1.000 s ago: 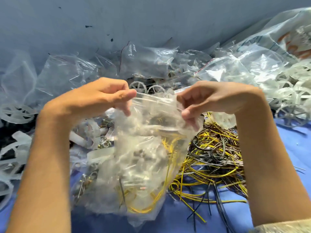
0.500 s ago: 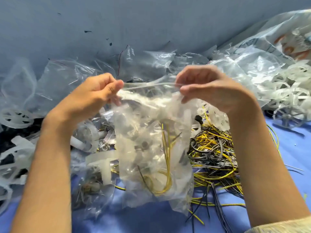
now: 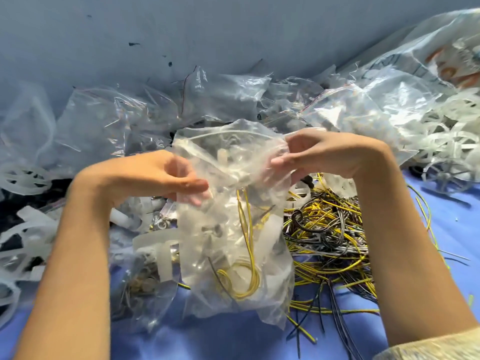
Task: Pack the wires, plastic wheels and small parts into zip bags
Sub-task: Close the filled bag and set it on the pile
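Stuffed zip bag (image 3: 228,229) held up
Left hand (image 3: 166,178) pinches the bag's left side, yellow wires (image 3: 248,255) show inside it, right hand (image 3: 319,157) grips its top right corner; the loose wire pile (image 3: 335,237) lies just right on the blue sheet (image 3: 233,341).

Orange print on the large bag (image 3: 415,55) is unreadable
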Tool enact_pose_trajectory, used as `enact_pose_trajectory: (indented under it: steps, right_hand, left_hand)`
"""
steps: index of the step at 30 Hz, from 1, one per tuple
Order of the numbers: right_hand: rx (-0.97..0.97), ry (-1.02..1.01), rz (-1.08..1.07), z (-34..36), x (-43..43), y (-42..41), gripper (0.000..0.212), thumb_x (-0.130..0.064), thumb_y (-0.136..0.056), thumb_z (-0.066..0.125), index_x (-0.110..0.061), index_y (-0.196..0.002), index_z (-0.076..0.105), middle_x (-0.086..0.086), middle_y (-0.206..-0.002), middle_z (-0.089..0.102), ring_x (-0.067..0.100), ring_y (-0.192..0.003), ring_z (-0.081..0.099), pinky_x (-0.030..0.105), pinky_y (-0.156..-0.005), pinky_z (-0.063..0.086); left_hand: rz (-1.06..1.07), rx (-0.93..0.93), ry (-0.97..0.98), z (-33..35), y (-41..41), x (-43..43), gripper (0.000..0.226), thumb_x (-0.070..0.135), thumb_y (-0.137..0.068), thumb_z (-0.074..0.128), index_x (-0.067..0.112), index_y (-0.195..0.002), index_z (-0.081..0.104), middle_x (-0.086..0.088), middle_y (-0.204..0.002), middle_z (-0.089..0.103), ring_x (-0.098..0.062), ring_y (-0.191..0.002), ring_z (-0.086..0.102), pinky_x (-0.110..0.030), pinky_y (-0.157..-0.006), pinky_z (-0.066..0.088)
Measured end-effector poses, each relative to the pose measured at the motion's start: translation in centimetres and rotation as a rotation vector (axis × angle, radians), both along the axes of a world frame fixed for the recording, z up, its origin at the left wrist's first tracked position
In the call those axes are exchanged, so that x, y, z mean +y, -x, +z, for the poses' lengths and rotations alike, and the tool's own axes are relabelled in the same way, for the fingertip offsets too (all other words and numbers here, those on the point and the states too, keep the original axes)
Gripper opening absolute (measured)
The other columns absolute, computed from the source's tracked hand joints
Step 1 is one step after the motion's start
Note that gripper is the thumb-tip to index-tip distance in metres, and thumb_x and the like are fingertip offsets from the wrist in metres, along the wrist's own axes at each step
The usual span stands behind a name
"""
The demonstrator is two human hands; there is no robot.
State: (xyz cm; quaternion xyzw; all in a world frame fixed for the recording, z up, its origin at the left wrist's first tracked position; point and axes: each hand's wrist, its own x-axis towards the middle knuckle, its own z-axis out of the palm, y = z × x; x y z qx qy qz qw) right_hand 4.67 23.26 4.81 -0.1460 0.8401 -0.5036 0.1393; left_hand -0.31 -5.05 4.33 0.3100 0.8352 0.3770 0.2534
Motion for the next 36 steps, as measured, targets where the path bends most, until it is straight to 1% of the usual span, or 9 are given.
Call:
enact_pose_trajectory:
  steps: [3,5,7,10,12,15,18,24,36]
  right_hand:
    - [-0.065,0.159,0.105,0.4,-1.4,-0.5,0.03,-0.03,-0.081,0.062,-0.003,-0.093,0.065,0.004,-0.086,0.074,0.017,-0.08,0.072,0.027,-0.069,0.058]
    - [-0.102,0.305,0.15,0.9,-2.0,-1.1,0.011,-0.026,-0.08,0.065,-0.016,-0.081,0.071,0.001,-0.074,0.073,0.013,-0.068,0.071,0.026,-0.059,0.058]
    - [-0.086,0.434,0.2,1.3,-2.5,-1.6,0.003,-0.024,-0.073,0.073,-0.022,-0.075,0.074,-0.001,-0.067,0.071,0.01,-0.059,0.069,0.024,-0.051,0.057]
    - [-0.03,0.522,0.188,1.0,-3.0,-1.4,0.008,-0.019,-0.075,0.074,-0.022,-0.067,0.074,-0.009,-0.058,0.065,0.0,-0.048,0.063,0.013,-0.042,0.049]
    - [-0.09,0.499,0.131,0.5,-3.3,-0.9,0.017,-0.022,-0.085,0.065,-0.022,-0.07,0.075,-0.01,-0.06,0.066,-0.001,-0.048,0.061,0.012,-0.042,0.049]
    - [-0.051,0.208,0.032,-0.3,-3.2,0.1,0.021,-0.04,-0.083,0.055,-0.023,-0.076,0.066,-0.013,-0.058,0.06,0.005,-0.048,0.057,0.019,-0.043,0.049]
    - [0.052,0.091,-0.059,-0.4,-2.1,0.6,0.018,-0.03,-0.089,0.057,-0.012,-0.085,0.054,-0.003,-0.07,0.065,0.016,-0.056,0.064,0.026,-0.053,0.054]
    - [0.171,0.107,-0.094,0.1,-0.4,0.6,0.033,-0.036,-0.084,0.059,-0.003,-0.088,0.058,0.004,-0.079,0.071,0.02,-0.067,0.069,0.024,-0.057,0.054]
    - [0.241,0.099,-0.223,-0.5,0.9,1.2,0.018,-0.025,-0.082,0.064,-0.009,-0.073,0.062,-0.003,-0.062,0.069,0.007,-0.058,0.066,0.015,-0.055,0.051]
  left_hand:
    - [-0.066,-0.105,-0.091,0.3,-0.9,1.4,0.054,0.051,-0.069,0.073,-0.001,-0.08,0.072,-0.008,-0.083,0.075,-0.023,-0.077,0.073,-0.026,-0.066,0.058]
    - [-0.095,-0.174,-0.165,0.8,-1.5,1.9,0.032,0.031,-0.077,0.074,-0.001,-0.069,0.073,-0.016,-0.067,0.071,-0.026,-0.06,0.07,-0.026,-0.052,0.056]
    - [-0.19,-0.256,-0.235,1.4,-1.9,1.7,0.034,0.033,-0.079,0.07,0.005,-0.061,0.073,-0.014,-0.055,0.067,-0.023,-0.047,0.066,-0.023,-0.045,0.053]
    - [-0.31,-0.383,-0.333,1.6,-2.1,1.5,0.043,0.039,-0.078,0.069,-0.001,-0.062,0.066,-0.01,-0.049,0.064,-0.019,-0.037,0.062,-0.018,-0.038,0.048]
    - [-0.215,-0.36,-0.328,1.1,-1.8,1.9,0.043,0.036,-0.074,0.069,-0.005,-0.065,0.063,-0.013,-0.048,0.063,-0.021,-0.036,0.061,-0.019,-0.036,0.048]
    - [-0.05,-0.16,-0.197,-0.2,-0.9,2.1,0.04,0.044,-0.071,0.063,0.005,-0.066,0.071,-0.011,-0.068,0.072,-0.023,-0.058,0.07,-0.02,-0.049,0.053]
    - [0.064,-0.043,-0.203,-0.7,-0.1,1.5,0.031,0.039,-0.071,0.065,0.01,-0.082,0.066,-0.011,-0.081,0.073,-0.023,-0.073,0.072,-0.018,-0.059,0.053]
    - [0.175,0.057,-0.306,-0.6,0.7,0.1,0.027,0.031,-0.077,0.06,0.005,-0.082,0.059,-0.003,-0.075,0.071,-0.012,-0.066,0.068,-0.014,-0.056,0.05]
    - [0.318,0.154,-0.37,-0.7,1.2,-0.6,0.022,0.028,-0.07,0.065,0.008,-0.073,0.057,0.0,-0.062,0.069,-0.009,-0.055,0.063,-0.015,-0.055,0.051]
